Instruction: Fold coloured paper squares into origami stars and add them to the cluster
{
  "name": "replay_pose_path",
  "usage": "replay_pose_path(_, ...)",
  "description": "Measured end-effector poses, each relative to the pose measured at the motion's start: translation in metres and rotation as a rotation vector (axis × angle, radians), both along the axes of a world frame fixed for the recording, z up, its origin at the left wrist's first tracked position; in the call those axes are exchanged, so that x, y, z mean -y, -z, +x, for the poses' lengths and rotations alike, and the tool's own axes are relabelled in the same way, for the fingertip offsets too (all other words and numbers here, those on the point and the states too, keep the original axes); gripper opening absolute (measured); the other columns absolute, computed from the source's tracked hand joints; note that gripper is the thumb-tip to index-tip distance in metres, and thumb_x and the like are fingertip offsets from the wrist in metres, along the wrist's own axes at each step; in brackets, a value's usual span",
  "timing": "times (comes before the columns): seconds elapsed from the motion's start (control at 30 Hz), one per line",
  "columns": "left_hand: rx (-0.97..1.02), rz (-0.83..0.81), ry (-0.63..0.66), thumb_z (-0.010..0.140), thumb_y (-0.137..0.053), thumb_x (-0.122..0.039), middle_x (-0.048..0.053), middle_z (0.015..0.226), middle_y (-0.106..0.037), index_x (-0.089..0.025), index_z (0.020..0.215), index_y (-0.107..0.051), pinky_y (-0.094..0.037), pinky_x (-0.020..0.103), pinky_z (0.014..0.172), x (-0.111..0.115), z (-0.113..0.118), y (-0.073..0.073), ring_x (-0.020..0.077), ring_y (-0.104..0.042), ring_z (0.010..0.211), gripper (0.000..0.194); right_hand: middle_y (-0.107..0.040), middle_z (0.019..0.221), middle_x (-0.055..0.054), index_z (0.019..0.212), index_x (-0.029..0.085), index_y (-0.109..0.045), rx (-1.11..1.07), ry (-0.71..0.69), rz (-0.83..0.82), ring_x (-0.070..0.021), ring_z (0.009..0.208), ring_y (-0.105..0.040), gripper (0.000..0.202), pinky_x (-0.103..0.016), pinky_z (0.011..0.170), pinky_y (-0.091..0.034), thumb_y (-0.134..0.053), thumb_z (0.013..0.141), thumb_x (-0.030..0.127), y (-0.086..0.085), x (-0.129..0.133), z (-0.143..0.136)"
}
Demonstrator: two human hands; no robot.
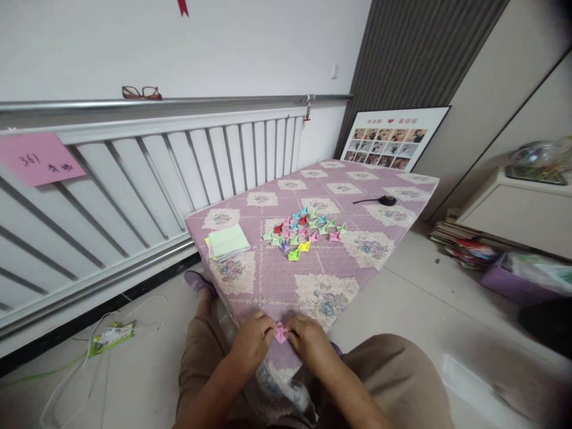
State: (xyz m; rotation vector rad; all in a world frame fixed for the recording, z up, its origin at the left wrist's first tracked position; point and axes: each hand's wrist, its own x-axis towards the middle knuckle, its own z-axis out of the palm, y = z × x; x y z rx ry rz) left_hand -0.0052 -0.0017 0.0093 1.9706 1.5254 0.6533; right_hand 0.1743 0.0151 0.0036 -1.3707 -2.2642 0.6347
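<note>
A small folded pink paper (280, 332) is held between both hands over the near corner of the cloth-covered table. My left hand (255, 337) pinches its left side, and my right hand (309, 338) pinches its right side. Further up the table, several small folded paper pieces (304, 231) in green, blue, pink, red and yellow stand grouped in rows. To their left lies a stack of square paper sheets (229, 241), with pale green on top and a yellow edge showing.
The patterned tablecloth (277, 277) covers the table. A black round object with a thin strip (386, 201) lies on its far right. Beyond the left edge stands a white radiator (201, 155). Glasses (142, 93) rest on the pipe above. A power strip (111, 338) lies on the floor.
</note>
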Motion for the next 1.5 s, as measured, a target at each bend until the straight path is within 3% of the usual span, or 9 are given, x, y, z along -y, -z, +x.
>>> replay_pose_path(0.2, 0.364, -0.07, -0.173, 0.078, -0.052, -0.027, 0.002, 0.076, -0.064, -0.018, 0.074, -0.066, -0.041, 0.027, 0.072, 0.005, -0.003, -0.013, 0.0179, -0.057, 0.076, 0.017, -0.056, 0.068, 0.001, 0.071, 0.019, -0.062, -0.457, 0.072, -0.167, -0.0146, 0.067, -0.054, 0.018, -0.024, 0.063, -0.041, -0.056, 0.083, 0.032, -0.013, 0.003, 0.005)
replay_pose_path(0.33, 0.461, -0.154, -0.29, 0.077, -0.053, -0.036, 0.001, 0.073, -0.063, -0.018, 0.075, -0.063, -0.04, 0.026, 0.065, 0.009, 0.001, -0.017, 0.0177, -0.056, 0.071, 0.021, -0.059, 0.072, 0.0, 0.074, 0.019, -0.063, -0.638, 0.154, -0.29, -0.0157, 0.069, -0.053, 0.024, -0.026, 0.065, -0.041, -0.056, 0.083, 0.041, -0.018, 0.005, 0.007)
replay_pose_path(0.73, 0.708, -0.105, -0.428, 0.079, -0.051, -0.034, -0.004, 0.069, -0.052, -0.02, 0.077, -0.053, -0.038, 0.022, 0.062, 0.024, 0.017, 0.005, 0.0141, -0.048, 0.067, 0.014, -0.051, 0.068, 0.003, 0.077, 0.021, -0.056, -0.92, 0.303, -0.296, -0.0141, 0.067, -0.048, 0.028, -0.024, 0.064, -0.039, -0.056, 0.084, 0.048, -0.008, 0.02, -0.006)
replay_pose_path(0.83, 0.655, -0.109, -0.415, 0.08, -0.051, -0.033, -0.004, 0.069, -0.054, -0.019, 0.077, -0.055, -0.039, 0.023, 0.062, 0.022, 0.018, 0.003, 0.0148, -0.05, 0.067, 0.015, -0.055, 0.072, 0.002, 0.077, 0.021, -0.058, -0.85, 0.281, -0.249, -0.0153, 0.07, -0.051, 0.027, -0.025, 0.068, -0.041, -0.055, 0.085, 0.046, -0.009, 0.018, -0.004)
replay_pose_path(0.93, 0.474, -0.065, -0.362, 0.081, -0.05, -0.03, -0.001, 0.073, -0.059, -0.019, 0.078, -0.058, -0.04, 0.025, 0.067, 0.017, 0.016, 0.002, 0.0168, -0.054, 0.072, 0.014, -0.058, 0.076, -0.001, 0.076, 0.02, -0.062, -0.672, 0.232, -0.183, -0.0176, 0.075, -0.055, 0.025, -0.027, 0.072, -0.042, -0.054, 0.085, 0.042, -0.007, 0.013, 0.004)
replay_pose_path(1.13, 0.12, 0.042, -0.166, 0.078, -0.046, -0.012, 0.003, 0.086, -0.062, -0.02, 0.085, -0.062, -0.039, 0.031, 0.08, 0.012, 0.013, 0.018, 0.02, -0.056, 0.086, 0.019, -0.061, 0.079, -0.003, 0.096, 0.019, -0.063, -0.518, 0.313, -0.094, -0.0194, 0.075, -0.059, 0.025, -0.032, 0.073, -0.047, -0.053, 0.081, 0.036, 0.011, 0.008, 0.018)
replay_pose_path(1.23, 0.045, 0.054, -0.139, 0.077, -0.047, -0.009, 0.004, 0.094, -0.063, -0.021, 0.097, -0.062, -0.038, 0.034, 0.085, 0.014, 0.012, 0.023, 0.0217, -0.055, 0.093, 0.028, -0.063, 0.081, -0.004, 0.092, 0.02, -0.063, -0.464, 0.311, -0.027, -0.0196, 0.078, -0.06, 0.021, -0.032, 0.074, -0.048, -0.05, 0.083, 0.033, 0.016, 0.008, 0.022)
replay_pose_path(1.37, 0.049, 0.054, -0.162, 0.076, -0.047, -0.008, 0.004, 0.099, -0.064, -0.021, 0.103, -0.061, -0.039, 0.034, 0.086, 0.017, 0.011, 0.024, 0.0219, -0.055, 0.095, 0.032, -0.064, 0.086, -0.005, 0.088, 0.022, -0.064, -0.349, 0.226, 0.129, -0.0212, 0.086, -0.059, 0.014, -0.035, 0.079, -0.048, -0.051, 0.084, 0.027, 0.009, 0.008, 0.02)
replay_pose_path(1.5, 0.052, 0.05, -0.176, 0.077, -0.047, -0.01, 0.004, 0.097, -0.064, -0.022, 0.1, -0.061, -0.039, 0.034, 0.084, 0.017, 0.012, 0.023, 0.0219, -0.055, 0.094, 0.029, -0.061, 0.11, -0.01, 0.092, 0.022, -0.067, -0.148, 0.135, 0.239, -0.0256, 0.107, -0.052, 0.019, -0.042, 0.093, -0.041, -0.058, 0.077, 0.015, -0.006, 0.005, 0.008)
